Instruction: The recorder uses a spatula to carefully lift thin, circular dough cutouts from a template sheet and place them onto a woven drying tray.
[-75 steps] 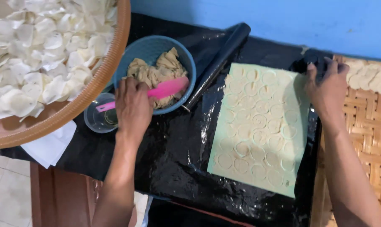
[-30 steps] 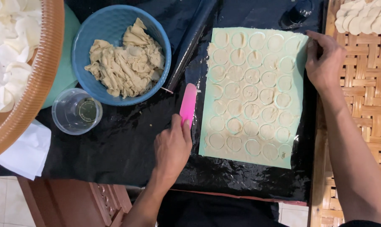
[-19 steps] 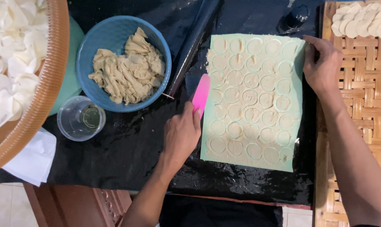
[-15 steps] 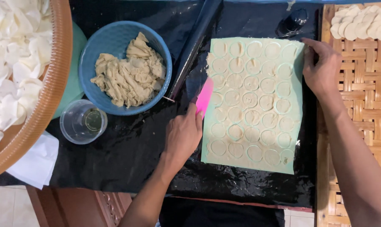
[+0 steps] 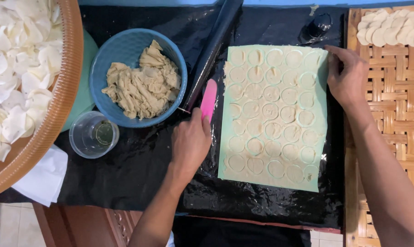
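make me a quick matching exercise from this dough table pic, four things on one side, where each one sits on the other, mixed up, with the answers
Things
1. pink scraper
2. blue bowl
3. clear cup
4. round dough pieces

Places
A. on the woven mat, top right corner
B. in the left hand, at the left edge of the dough sheet
C. just below the blue bowl, on the black plastic
D. left of the black rolling pin, holding dough scraps

Pairs: 1-B, 2-D, 3-C, 4-A

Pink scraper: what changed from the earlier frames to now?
Left hand carried the pink scraper from the blue bowl to the dough sheet's left edge, still gripping it. Right hand stayed on the sheet's top right corner; sheet, bowl and cup unmoved.
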